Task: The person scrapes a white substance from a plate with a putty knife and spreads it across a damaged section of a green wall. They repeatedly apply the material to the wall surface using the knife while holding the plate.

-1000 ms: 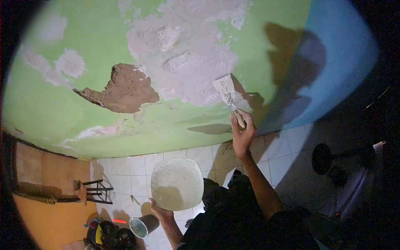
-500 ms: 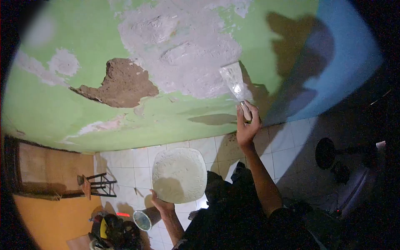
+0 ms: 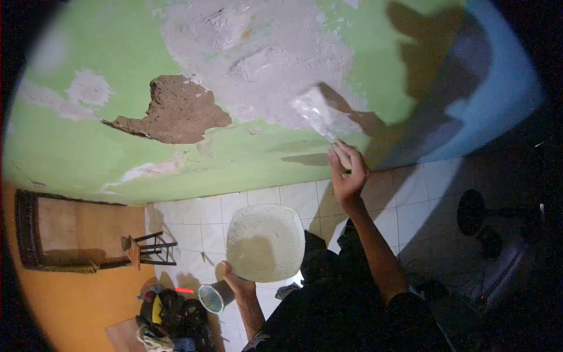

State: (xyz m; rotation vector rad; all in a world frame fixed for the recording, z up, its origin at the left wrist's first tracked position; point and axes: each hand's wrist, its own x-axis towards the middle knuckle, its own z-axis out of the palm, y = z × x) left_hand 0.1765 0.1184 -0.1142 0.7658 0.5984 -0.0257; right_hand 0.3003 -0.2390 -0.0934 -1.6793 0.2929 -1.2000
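My right hand (image 3: 350,170) is closed round the handle of a putty knife (image 3: 316,112). Its broad blade, smeared with whitish paste, points up at the lower part of a grey-white plaster patch (image 3: 264,70) on the green wall (image 3: 135,35). Lower down, my left hand (image 3: 237,280) grips the near-left rim of a squarish pale tray (image 3: 293,226), whose inside is coated with creamy filler. Left of the patch, a brown hole (image 3: 179,111) of bare rough masonry breaks the paint.
A bucket (image 3: 212,298) stands on the white tiled floor (image 3: 199,214) beside my left forearm. Farther left are a small stool (image 3: 153,249), a heap of dark bags (image 3: 179,317) and an orange wall (image 3: 111,293). A dark fan-like object (image 3: 471,211) stands at right.
The putty knife's blade has shifted left and slightly down relative to the plaster patch and looks tilted farther left. My left hand still holds the tray. The whole view has shifted a little.
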